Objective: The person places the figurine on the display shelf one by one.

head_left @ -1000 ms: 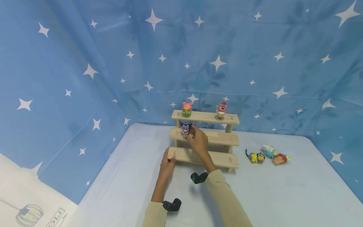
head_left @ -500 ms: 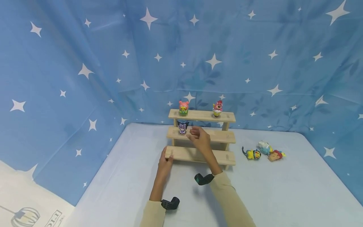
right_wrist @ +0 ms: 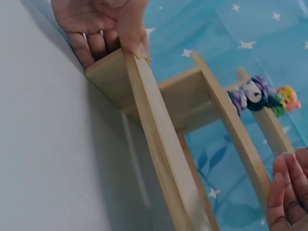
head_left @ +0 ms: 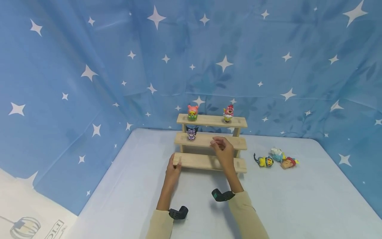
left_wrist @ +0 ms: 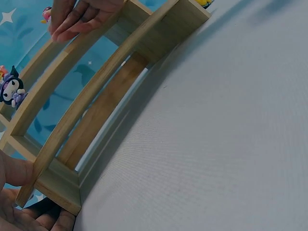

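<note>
A three-step wooden display shelf [head_left: 200, 160] stands on the white tabletop. My left hand [head_left: 173, 171] grips the left end of its lowest step, thumb on top and fingers around the side in the left wrist view. My right hand [head_left: 225, 152] hovers over the right part of the middle step, fingers loosely bent and holding nothing. Upright at the middle step's left end is a black-and-purple figurine [head_left: 191, 133] with pointed ears. The top step bears a pink-and-green figurine [head_left: 192, 113] on the left and a pink bear figurine [head_left: 228, 113] on the right.
Right of the shelf, several figurines lie on the table: a yellow one with a black tail [head_left: 265, 162], a white-and-blue one [head_left: 277, 154] and a red-capped one [head_left: 288, 162]. A blue star-patterned cloth [head_left: 250, 66] hangs behind the table and along its sides.
My right hand has let go of the black-and-purple figurine and moved right, away from it. The figurine stays standing on the middle step. My left hand keeps its grip; the view shifts slightly.
</note>
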A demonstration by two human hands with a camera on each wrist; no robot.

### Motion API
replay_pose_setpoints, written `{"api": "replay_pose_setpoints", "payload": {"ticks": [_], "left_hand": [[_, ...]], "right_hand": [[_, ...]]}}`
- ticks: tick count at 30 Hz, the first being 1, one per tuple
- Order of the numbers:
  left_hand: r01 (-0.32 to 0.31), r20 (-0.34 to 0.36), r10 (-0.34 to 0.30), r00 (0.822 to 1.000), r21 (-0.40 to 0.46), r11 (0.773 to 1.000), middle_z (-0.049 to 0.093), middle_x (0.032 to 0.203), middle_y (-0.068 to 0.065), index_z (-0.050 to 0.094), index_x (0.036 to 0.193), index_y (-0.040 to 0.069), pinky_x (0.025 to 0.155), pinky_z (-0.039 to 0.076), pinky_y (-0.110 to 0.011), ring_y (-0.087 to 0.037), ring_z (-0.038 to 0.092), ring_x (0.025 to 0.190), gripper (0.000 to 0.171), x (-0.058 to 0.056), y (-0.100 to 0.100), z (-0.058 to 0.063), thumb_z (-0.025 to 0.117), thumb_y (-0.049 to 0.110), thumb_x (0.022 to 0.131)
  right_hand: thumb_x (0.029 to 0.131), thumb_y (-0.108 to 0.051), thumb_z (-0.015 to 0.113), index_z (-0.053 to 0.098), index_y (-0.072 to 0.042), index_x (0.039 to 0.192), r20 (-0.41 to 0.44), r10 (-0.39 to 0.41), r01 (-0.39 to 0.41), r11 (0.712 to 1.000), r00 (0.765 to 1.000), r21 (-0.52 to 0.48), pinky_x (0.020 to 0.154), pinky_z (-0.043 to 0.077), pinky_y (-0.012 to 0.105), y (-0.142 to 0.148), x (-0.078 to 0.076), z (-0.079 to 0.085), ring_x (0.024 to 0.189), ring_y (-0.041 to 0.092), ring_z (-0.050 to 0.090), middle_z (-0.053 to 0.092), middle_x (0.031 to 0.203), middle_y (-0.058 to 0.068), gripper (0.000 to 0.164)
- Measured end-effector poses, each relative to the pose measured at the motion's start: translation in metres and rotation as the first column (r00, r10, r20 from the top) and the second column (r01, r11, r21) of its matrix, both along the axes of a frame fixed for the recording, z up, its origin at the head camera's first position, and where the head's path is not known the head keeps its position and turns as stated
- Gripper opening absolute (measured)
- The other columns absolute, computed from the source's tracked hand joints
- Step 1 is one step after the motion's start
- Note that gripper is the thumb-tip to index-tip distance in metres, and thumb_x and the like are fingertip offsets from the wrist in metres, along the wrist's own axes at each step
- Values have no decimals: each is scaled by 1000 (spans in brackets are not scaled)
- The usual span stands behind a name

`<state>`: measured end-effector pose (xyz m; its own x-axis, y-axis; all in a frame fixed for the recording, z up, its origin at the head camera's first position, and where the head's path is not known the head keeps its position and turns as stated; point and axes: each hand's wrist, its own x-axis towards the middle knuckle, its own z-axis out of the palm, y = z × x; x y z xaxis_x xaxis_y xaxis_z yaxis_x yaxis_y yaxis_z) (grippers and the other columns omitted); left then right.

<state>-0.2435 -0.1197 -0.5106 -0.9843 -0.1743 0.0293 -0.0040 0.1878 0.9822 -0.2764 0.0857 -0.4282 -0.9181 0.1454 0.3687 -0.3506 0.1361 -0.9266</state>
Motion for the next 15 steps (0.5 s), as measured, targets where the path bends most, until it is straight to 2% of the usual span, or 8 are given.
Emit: {"api": "replay_pose_setpoints", "payload": {"ticks": [5, 9, 13, 15], "left_hand": [[0, 1, 0, 1000, -11, 1000, 29, 158, -22, 23, 154, 4, 119, 20, -58, -41, 23, 147, 58, -1, 0, 0, 47, 14, 102], [-2, 2, 2, 1000, -7, 1000, 28, 158, -22, 23, 155, 5, 119, 20, -57, -41, 23, 147, 58, -1, 0, -1, 47, 13, 102], [-1, 5, 1, 1000, -3, 1000, 28, 158, -22, 24, 155, 6, 119, 20, -58, -41, 23, 147, 58, -2, 0, -1, 47, 14, 102], [3, 8, -3, 1000, 0, 1000, 27, 159, -21, 23, 155, 6, 119, 20, -58, -41, 22, 148, 58, -2, 0, -2, 46, 15, 102]], "right_hand": [[94, -4, 62, 64, 13, 109, -33, -75, 74, 997, 997, -29, 67, 54, 15, 15, 13, 5, 84, 36, 70, 68, 95, 31, 23], [96, -5, 58, 63, 13, 109, -28, -151, 148, 985, 988, -83, 66, 57, 19, 32, 17, 1, 77, 27, 72, 67, 93, 33, 22], [97, -7, 56, 63, 11, 109, 1, -249, 248, 964, 969, -99, 65, 57, 19, 56, 13, -16, 71, 14, 70, 68, 93, 31, 22], [98, -9, 56, 64, 8, 108, 20, -321, 322, 943, 947, -86, 64, 56, 17, 69, 9, -30, 69, 9, 68, 69, 93, 29, 22]]}}
